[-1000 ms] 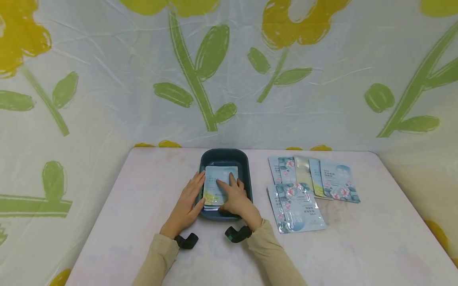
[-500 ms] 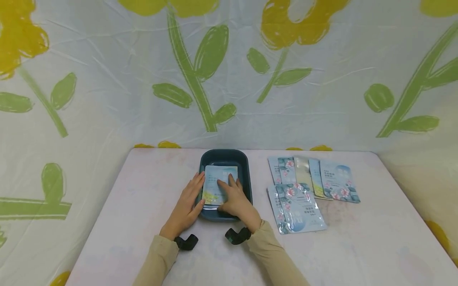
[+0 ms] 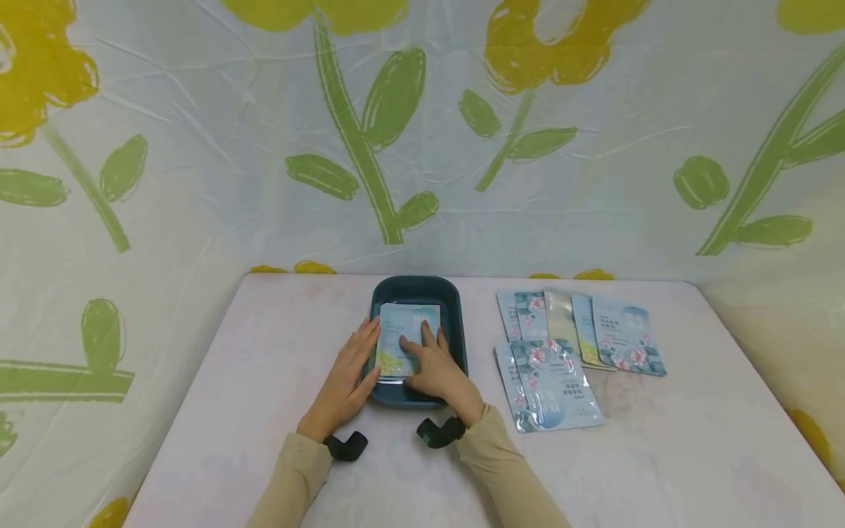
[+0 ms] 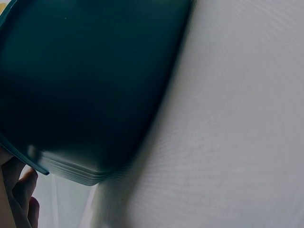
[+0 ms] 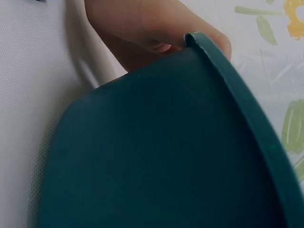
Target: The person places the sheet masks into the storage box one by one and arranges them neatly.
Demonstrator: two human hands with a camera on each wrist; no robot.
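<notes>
Packet stack (image 3: pixel 391 347) nudged flusher, right hand (image 3: pixel 439 368) atop, gap before far tray rim (image 3: pixel 414 279)

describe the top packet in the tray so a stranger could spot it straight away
On the pale table, find the dark teal tray. The top packet lies inside, pale blue with yellow at its lower left. Unlike the packets outside the tray, it is partly covered by the right hand.

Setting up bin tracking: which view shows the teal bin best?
Head: it frames the whole teal bin from above, though left hand and right hand cover parts. Left and right wrist views show only cropped wall and some rim.
</notes>
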